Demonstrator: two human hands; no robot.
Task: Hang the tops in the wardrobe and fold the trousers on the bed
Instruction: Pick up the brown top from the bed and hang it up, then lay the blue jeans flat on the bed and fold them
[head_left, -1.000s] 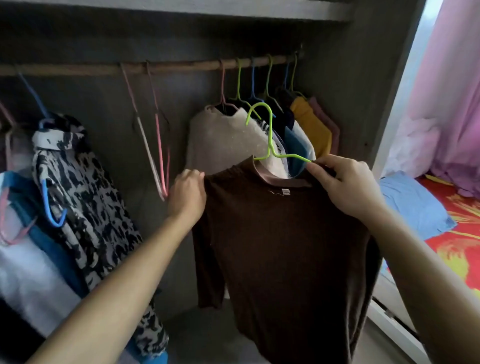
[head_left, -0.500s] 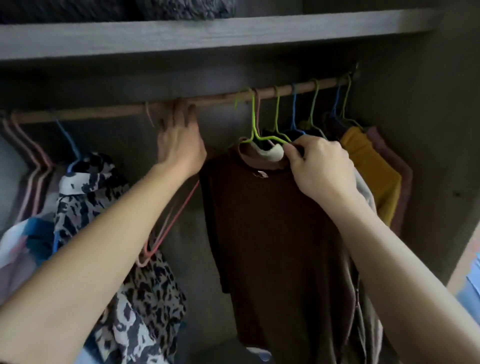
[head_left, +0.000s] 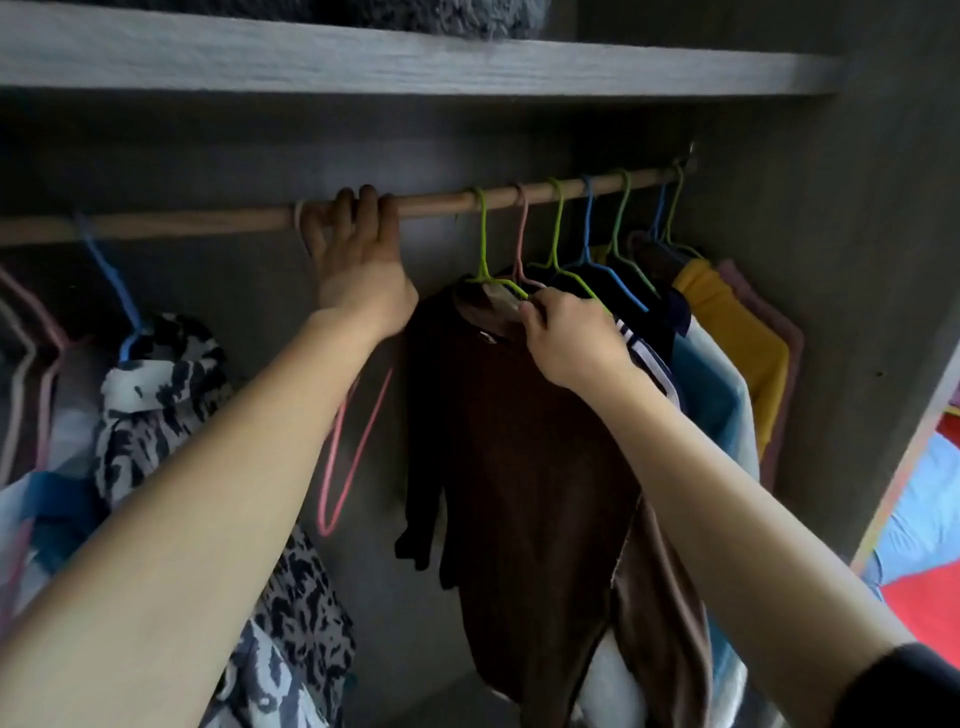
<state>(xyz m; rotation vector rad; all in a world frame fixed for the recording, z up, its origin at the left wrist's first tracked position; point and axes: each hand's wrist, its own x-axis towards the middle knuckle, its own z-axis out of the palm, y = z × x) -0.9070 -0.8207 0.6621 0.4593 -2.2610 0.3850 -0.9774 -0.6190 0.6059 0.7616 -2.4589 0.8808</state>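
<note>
Hanging step, nearly done. Right hand: fingers pinch the green hanger at the collar of the brown top, which hangs in the wardrobe, hook over the rail. Left hand: fingers curled over the rail just beside it. Next, probably: let go, fetch another garment. Wardrobe also holds hung tops on the right, a leopard-print garment on the left, shelf above.
</note>
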